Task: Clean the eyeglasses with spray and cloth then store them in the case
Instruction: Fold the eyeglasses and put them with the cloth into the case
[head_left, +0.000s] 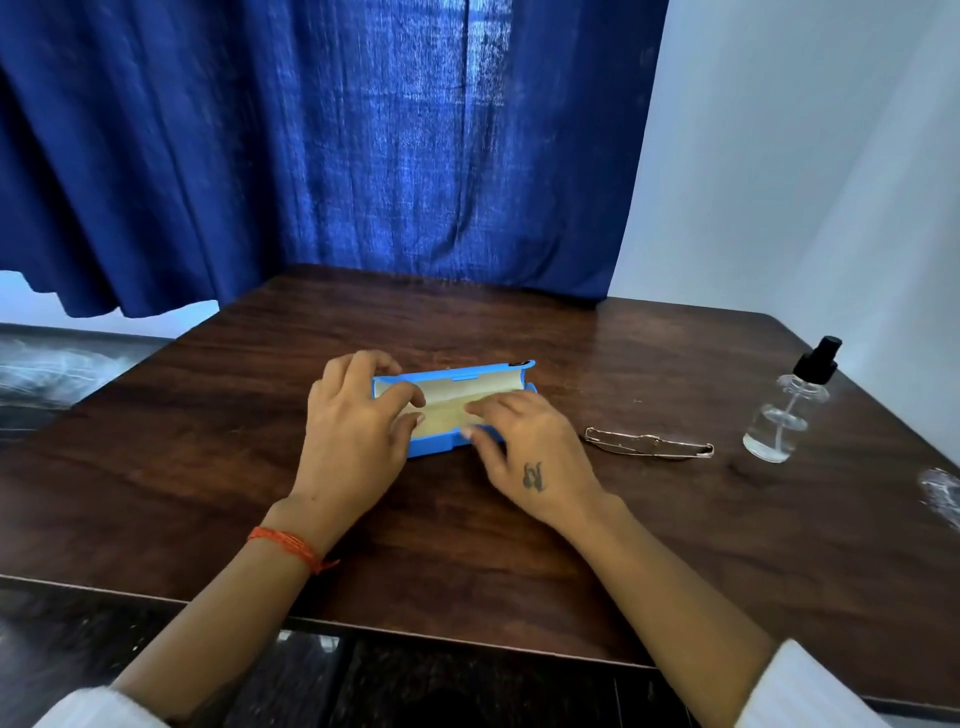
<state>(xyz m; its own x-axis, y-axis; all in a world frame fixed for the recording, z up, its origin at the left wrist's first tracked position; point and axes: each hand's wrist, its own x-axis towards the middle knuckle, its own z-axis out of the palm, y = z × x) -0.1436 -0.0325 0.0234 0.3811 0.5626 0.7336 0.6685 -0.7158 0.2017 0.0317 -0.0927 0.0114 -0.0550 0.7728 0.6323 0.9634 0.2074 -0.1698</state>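
Observation:
A blue eyeglass case lies open at the middle of the dark wooden table, with a pale yellow lining or cloth showing inside; I cannot tell which. My left hand grips the case's left end, fingers reaching into it. My right hand rests on the case's front right, fingertips touching the pale yellow material. Folded thin-framed eyeglasses lie on the table to the right of the case, apart from both hands. A clear spray bottle with a black pump top stands further right.
A blue curtain hangs behind the table's far edge, and a white wall runs along the right side. The table's near edge is close to my forearms. A pale smear marks the table at the far right.

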